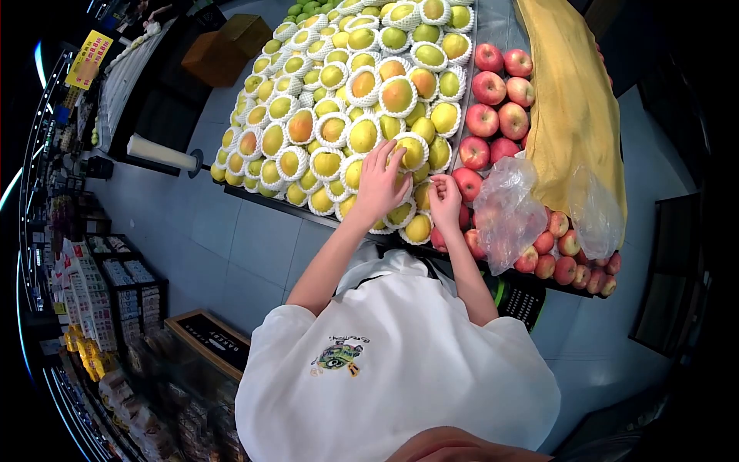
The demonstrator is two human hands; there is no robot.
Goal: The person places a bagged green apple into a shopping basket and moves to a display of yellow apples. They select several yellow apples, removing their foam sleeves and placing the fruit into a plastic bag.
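Note:
My left hand (381,183) lies over the front of a pile of yellow-green fruits, each in a white foam net. Its fingers are stretched out, against the left side of a netted yellow fruit (410,152); the thumb is bent to the right. Whether it grips anything beneath the palm is hidden. Just to the right, my right hand (444,202) has its fingers curled into a pinch, beside a yellow fruit (423,195) and the red apples (466,185). What sits between those fingertips is too small to make out.
A yellow cloth (573,100) and clear plastic bags (508,212) cover part of the apples at right. On the left are a white roll on a stand (162,152), brown boxes (223,52), a framed black sign (209,340) and shelves of packaged goods (131,281).

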